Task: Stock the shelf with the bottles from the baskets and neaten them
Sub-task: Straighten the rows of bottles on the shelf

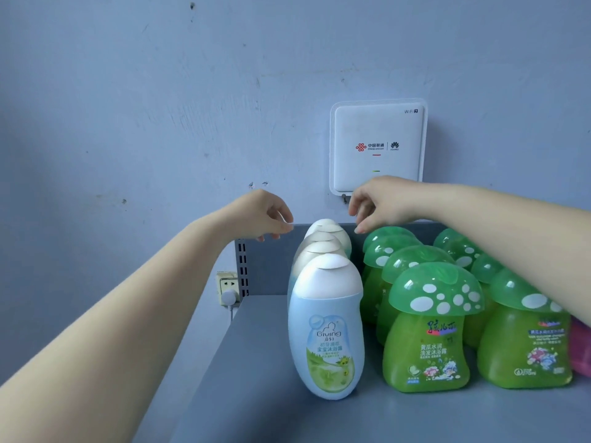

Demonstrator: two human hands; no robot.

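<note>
- The grey shelf (pixel 262 362) carries the stock: a single file of pale blue bottles (pixel 326 337) running from near to far, and just right of it several rows of green mushroom-capped bottles (pixel 427 330). A pink item shows only at the far right edge.
- On the wall behind, a white router box (pixel 379 145) hangs above the rows; a socket (pixel 227 287) sits off the shelf's left end.
- The left hand (pixel 267 217) and right hand (pixel 377 203) hover either side of the farthest blue cap, fingers loosely curled, holding nothing and seemingly not touching it.
- To neaten well, I judge both hands should close gently on that far bottle, nudge it into line with the file, and avoid toppling its rounded neighbours.
</note>
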